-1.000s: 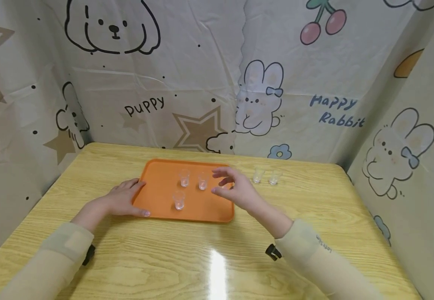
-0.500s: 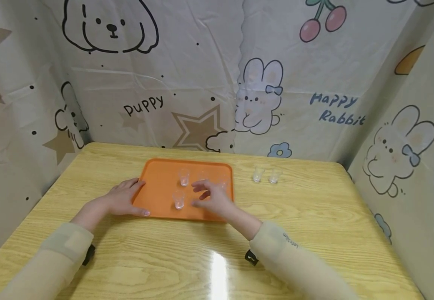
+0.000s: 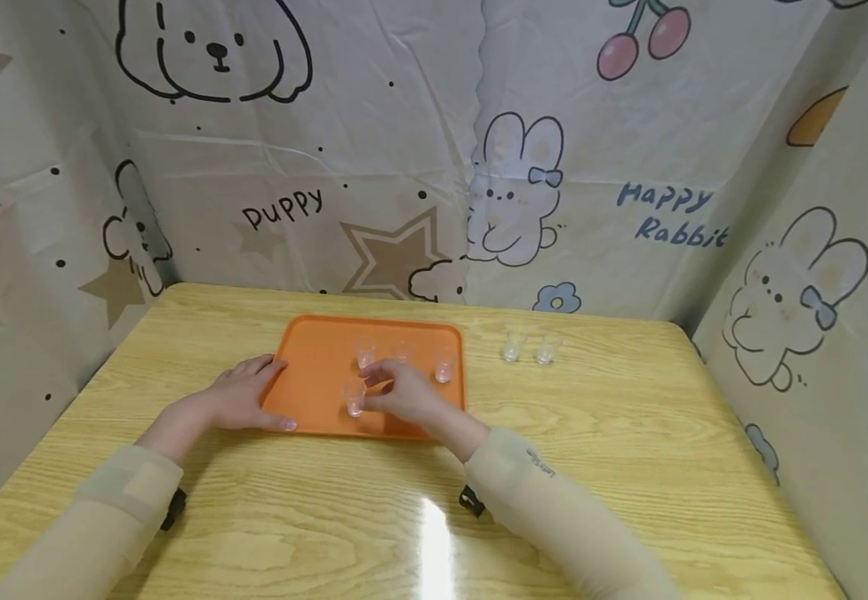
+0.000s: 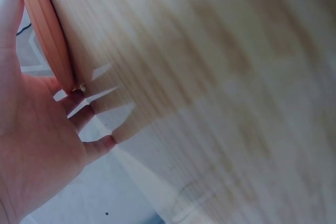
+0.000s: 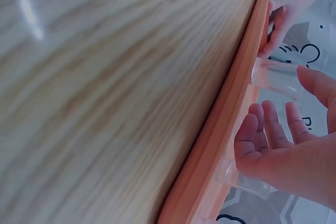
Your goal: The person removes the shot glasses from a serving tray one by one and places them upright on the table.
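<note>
An orange tray (image 3: 306, 358) lies on the wooden table, with several small clear glasses standing on it. My left hand (image 3: 227, 400) rests at the tray's left side, thumb along the front corner and fingers spread past the edge. Over the tray, my right hand (image 3: 407, 393) reaches toward the front glass (image 3: 354, 403). In the right wrist view its thumb tip overlaps the rim of that glass (image 5: 275, 77), while the fingers stand apart from it, loosely bent. Behind the hand are a back-left glass (image 3: 365, 355) and a partly hidden middle glass (image 3: 403, 350).
Another glass (image 3: 444, 367) stands near the tray's right edge, beside the right wrist. Two more glasses (image 3: 512, 347) are on the table to the right of the tray. A printed curtain (image 3: 403, 150) surrounds the table's back and sides.
My right hand has moved left and toward me, from the tray's right side to the front glass. The right-side glass has come into view behind it. My left hand stays put.
</note>
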The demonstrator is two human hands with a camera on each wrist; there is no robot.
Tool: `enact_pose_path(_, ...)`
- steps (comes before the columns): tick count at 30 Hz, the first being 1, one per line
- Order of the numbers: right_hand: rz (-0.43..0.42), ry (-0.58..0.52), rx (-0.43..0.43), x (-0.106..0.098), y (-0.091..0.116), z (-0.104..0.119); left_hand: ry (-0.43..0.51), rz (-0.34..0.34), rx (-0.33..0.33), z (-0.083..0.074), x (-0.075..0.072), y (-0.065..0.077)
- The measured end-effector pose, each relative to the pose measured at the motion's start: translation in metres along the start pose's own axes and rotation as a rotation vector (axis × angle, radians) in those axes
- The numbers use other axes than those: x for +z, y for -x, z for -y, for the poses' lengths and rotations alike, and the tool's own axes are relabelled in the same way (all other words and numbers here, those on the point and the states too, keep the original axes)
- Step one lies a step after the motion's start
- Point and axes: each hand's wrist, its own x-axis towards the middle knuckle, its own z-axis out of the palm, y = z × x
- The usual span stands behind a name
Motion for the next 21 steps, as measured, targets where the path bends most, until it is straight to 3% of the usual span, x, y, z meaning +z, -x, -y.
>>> enact_pose_path(13, -0.017, -0.004, -0.054, 0.0105, -0.0067, 0.0008, -0.002, -0.004, -0.001, -0.0028, -0.0012, 0.0012)
enact_pose_path(21, 0.006, -0.03, -0.036, 0.0083, -0.0042, 0.0073, -0.007, -0.008, 0.006, -0.0023, -0.0013, 0.0013)
